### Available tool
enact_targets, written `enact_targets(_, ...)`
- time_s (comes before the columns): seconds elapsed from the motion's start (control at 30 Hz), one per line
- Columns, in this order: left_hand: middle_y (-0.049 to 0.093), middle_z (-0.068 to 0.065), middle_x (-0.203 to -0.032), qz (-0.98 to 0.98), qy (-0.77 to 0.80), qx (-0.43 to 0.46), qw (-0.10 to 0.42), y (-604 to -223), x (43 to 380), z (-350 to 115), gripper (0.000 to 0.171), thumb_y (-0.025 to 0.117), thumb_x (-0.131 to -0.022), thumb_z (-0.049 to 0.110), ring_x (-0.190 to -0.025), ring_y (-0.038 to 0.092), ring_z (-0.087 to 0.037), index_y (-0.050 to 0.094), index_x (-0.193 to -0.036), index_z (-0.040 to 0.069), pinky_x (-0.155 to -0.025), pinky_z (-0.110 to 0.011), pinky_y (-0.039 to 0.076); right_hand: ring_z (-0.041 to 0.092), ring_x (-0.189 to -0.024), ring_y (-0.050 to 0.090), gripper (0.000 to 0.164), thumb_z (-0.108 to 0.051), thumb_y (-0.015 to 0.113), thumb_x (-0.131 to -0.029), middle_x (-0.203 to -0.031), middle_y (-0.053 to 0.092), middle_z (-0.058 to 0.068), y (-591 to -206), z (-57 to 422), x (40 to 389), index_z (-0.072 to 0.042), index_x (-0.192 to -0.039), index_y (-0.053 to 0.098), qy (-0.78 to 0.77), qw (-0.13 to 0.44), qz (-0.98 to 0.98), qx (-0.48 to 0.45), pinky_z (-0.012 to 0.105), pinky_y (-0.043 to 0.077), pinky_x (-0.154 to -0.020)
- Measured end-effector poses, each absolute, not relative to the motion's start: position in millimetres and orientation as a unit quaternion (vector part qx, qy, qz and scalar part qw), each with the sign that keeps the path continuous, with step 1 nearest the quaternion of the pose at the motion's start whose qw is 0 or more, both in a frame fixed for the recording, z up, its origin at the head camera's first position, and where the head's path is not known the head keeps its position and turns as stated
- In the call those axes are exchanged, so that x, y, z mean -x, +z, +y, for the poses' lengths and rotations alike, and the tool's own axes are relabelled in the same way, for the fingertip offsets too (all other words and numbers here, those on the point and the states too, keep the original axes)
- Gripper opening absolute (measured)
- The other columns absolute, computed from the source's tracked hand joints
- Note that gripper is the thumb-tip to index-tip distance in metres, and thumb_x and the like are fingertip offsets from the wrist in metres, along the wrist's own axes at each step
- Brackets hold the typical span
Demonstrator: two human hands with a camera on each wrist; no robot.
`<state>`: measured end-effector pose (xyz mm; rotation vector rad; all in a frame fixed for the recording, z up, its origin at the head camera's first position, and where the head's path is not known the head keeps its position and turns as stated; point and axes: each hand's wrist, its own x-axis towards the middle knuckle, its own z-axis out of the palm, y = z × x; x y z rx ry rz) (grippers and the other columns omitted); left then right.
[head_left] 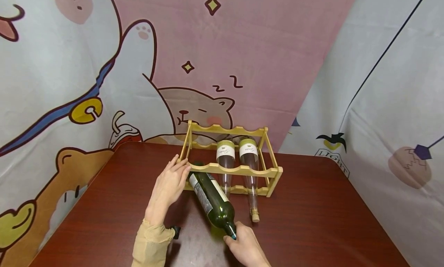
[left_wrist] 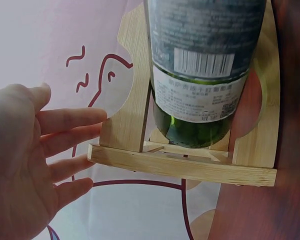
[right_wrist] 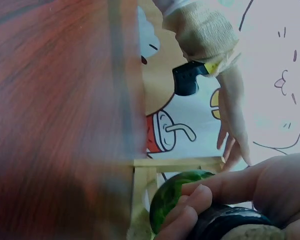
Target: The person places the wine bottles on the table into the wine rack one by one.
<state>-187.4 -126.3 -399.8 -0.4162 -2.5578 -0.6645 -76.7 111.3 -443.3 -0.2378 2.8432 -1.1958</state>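
A green wine bottle [head_left: 221, 211] slants base-first into the left opening of a wooden wine rack [head_left: 215, 168], below its front upper rail. My right hand [head_left: 245, 246] grips the bottle by its neck, and the right wrist view shows the fingers [right_wrist: 190, 207] curled round it. At the rack's left front corner, my left hand [head_left: 170, 181] touches the wood with fingers fairly straight. The left wrist view shows the bottle's back label [left_wrist: 200, 95] between the scalloped rails. Two clear bottles [head_left: 225, 162] with white labels lie in the rack's lower level, necks toward me.
The rack stands on a reddish-brown table [head_left: 312, 205]. A cork [head_left: 255, 217] in the rightmost clear bottle sticks out past the rack's front. Behind the table hangs a cloth [head_left: 270, 66] with cartoon animals. A dark device [head_left: 176, 232] sits at my left wrist.
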Motion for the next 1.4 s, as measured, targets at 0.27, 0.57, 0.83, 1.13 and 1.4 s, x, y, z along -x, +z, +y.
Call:
enact_targets(0.27,0.062,-0.012,-0.129,-0.929,-0.243,0.151,0.235,-399.2,187.6,-126.9,0.034,0.047,-0.099,0.025,-0.135,0.043,-0.033,0.068,-0.114,0.003,-0.111,-0.049,0.034,0.006,-0.057,0.039,0.017,-0.013,0.069,-0.077,-0.064,0.044,-0.005,-447.2,98.0,80.4,-0.005,-0.079,0.055,-0.408,0.004,0.910,0.071,0.020,0.034,-0.050)
enact_targets(0.57,0.061,-0.012,-0.130,-0.931,-0.241,0.151,0.227,-400.2,187.8,-126.6,0.035,0.046,-0.100,0.025,-0.136,0.042,-0.034,0.068,-0.115,0.002,-0.112,-0.049,0.033,0.008,-0.061,0.041,0.018,-0.012,0.070,-0.076,-0.066,0.046,-0.004,-448.0,83.7,91.8,-0.003,-0.085,0.058,-0.413,-0.017,0.907,0.077,0.021,0.036,-0.053)
enact_targets(0.83,0.061,-0.012,-0.131,-0.932,-0.243,0.151,0.225,-401.3,188.1,-126.8,0.036,0.046,-0.100,0.026,-0.136,0.041,-0.033,0.067,-0.116,0.002,-0.112,-0.049,0.033,0.009,-0.059,0.042,0.017,-0.014,0.070,-0.078,-0.064,0.048,-0.002,-448.9,71.3,98.7,-0.004,-0.080,0.056,-0.421,-0.015,0.905,0.057,0.022,0.036,-0.051)
enact_targets(1.13,0.061,-0.012,-0.130,-0.930,-0.244,0.153,0.228,-401.2,188.1,-126.8,0.037,0.046,-0.100,0.026,-0.136,0.041,-0.033,0.066,-0.118,0.001,-0.112,-0.050,0.033,0.011,-0.058,0.045,0.018,-0.015,0.069,-0.080,-0.065,0.048,0.000,-449.2,56.1,108.9,-0.002,-0.080,0.056,-0.449,-0.004,0.893,0.042,0.023,0.037,-0.051)
enact_targets(1.4,0.061,-0.012,-0.131,-0.929,-0.243,0.154,0.232,-401.2,187.9,-126.5,0.036,0.045,-0.100,0.026,-0.136,0.042,-0.034,0.067,-0.116,0.002,-0.111,-0.050,0.034,0.012,-0.049,0.046,0.017,-0.014,0.066,-0.083,-0.063,0.048,0.000,-450.6,43.2,120.4,0.000,-0.082,0.057,-0.479,-0.003,0.877,0.023,0.024,0.039,-0.043)
